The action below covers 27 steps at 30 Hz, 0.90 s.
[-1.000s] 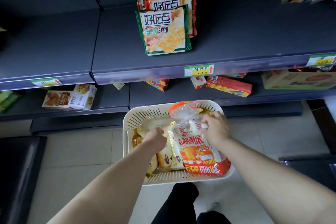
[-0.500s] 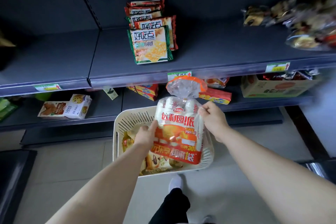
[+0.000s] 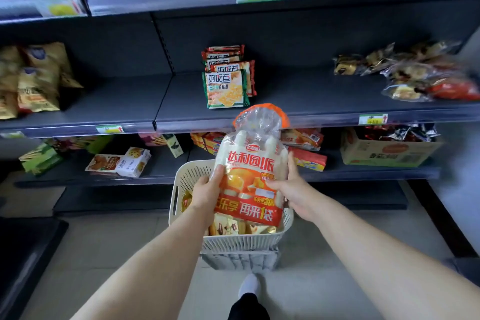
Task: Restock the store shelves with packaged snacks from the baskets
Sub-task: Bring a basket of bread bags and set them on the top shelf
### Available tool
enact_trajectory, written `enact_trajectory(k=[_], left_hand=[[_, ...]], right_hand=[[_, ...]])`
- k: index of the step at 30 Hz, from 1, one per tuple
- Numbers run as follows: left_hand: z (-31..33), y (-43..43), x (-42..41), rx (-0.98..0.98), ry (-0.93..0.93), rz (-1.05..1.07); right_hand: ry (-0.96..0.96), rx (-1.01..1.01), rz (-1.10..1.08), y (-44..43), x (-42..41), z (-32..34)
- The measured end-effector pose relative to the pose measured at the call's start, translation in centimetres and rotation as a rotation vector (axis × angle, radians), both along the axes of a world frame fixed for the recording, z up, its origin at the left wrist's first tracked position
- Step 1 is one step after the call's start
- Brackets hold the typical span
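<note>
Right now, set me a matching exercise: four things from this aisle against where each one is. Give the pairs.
1 big snack bag
2 green cracker pack
3 cardboard box
4 white cookie box

A lower shelf, right end
B gripped by left hand and right hand
C lower shelf, left part
D middle shelf, centre

Pairs: 1-B, 2-D, 3-A, 4-C

An orange-and-red bag of cakes [image 3: 250, 166], clear at its top, is held upright over a cream slotted basket [image 3: 241, 241] holding more snack packs [image 3: 228, 227].
</note>
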State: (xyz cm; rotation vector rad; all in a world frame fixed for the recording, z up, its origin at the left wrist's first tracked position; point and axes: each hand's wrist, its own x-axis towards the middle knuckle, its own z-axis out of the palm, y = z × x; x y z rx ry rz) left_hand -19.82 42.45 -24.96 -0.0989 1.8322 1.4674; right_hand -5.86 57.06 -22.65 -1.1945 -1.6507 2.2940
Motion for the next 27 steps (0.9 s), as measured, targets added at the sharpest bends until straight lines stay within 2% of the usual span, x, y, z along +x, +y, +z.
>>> enact_trajectory(k=[5,10,12,14,19,27], left_hand=[[2.5,-1.0,1.6,0.024,0.027,0.054],[4.4,-1.2,3.2,0.053,0.024,0.033],[5.3,-0.9,3.9,0.074,0.042,0.011],[6.7,-0.4,4.5,0.12,0.051,-0.004],[9.9,1.2,5.1,0.185,0.101,-0.029],[15.5,3.3,5.2,0.284,0.237,-0.034]], right_hand=[[0.014,0.15,0.008,-1.6,2.0,1.0],[0.042,0.237,0.107,-1.2,3.9,3.9],[0.057,0.336,0.119,-0.9,4.7,5.1],[0.069,0.444,0.07,-0.7,5.3,6.2],[0.076,0.567,-0.075,-0.4,6.2,8.5],[0.222,0.635,-0.224,0.5,6.6,12.8]])
